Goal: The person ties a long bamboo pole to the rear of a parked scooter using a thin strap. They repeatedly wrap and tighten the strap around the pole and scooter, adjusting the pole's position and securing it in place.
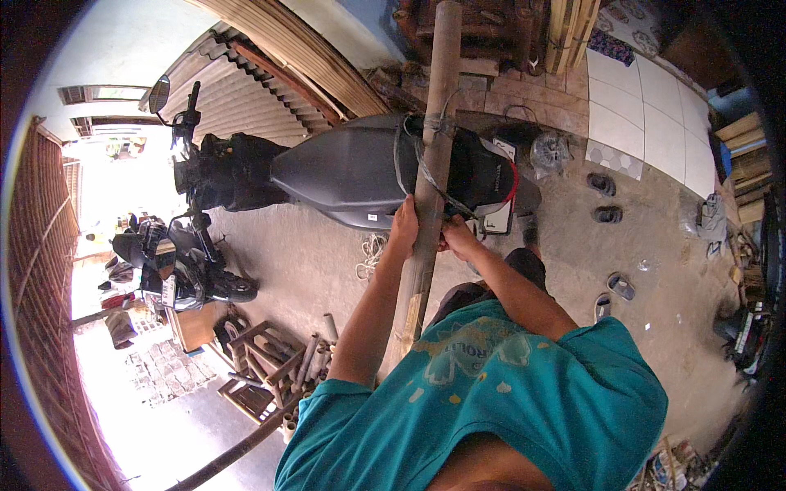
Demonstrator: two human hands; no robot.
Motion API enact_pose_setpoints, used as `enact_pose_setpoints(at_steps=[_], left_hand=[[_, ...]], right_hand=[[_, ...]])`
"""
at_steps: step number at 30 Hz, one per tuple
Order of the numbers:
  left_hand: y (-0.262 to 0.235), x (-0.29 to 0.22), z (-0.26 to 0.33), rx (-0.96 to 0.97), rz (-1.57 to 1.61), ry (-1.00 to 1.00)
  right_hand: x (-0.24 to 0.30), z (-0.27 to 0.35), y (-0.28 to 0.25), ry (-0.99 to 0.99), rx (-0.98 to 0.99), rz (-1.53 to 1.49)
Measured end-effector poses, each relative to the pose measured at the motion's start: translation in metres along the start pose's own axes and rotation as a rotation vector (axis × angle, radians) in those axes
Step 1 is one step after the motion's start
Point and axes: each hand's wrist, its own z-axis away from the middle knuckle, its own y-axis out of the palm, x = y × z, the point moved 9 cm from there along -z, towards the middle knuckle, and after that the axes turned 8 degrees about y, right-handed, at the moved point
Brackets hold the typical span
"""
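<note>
A long grey-brown pole (440, 78) lies crosswise over the black seat (340, 168) of a parked motor scooter. A dark cord (426, 168) loops around the pole and the rear of the seat. Against the pole's left side rests my left hand (403, 229), thumb up along it and fingers partly hidden behind it. Just right of the pole, my right hand (460, 236) is closed with curled fingers at the cord's lower end; its fingertips are partly hidden. The pole's near end reaches down by my shirt.
A second motorbike (192, 274) stands at the left, beside a wooden rack (266, 368) and cut pole pieces. A pale rope bundle (371, 255) lies on the floor under the scooter. Sandals (607, 214) are scattered to the right, below a white tiled step (655, 114).
</note>
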Motion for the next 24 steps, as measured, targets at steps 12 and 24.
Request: enact_pose_setpoints(at_steps=[12, 24], left_hand=[[-0.01, 0.02, -0.004, 0.125, 0.109, 0.16], [-0.018, 0.021, -0.014, -0.039, -0.284, 0.283]], right_hand=[[-0.019, -0.014, -0.002, -0.146, -0.105, 0.101], [-0.048, -0.061, -0.039, -0.304, -0.148, 0.235]])
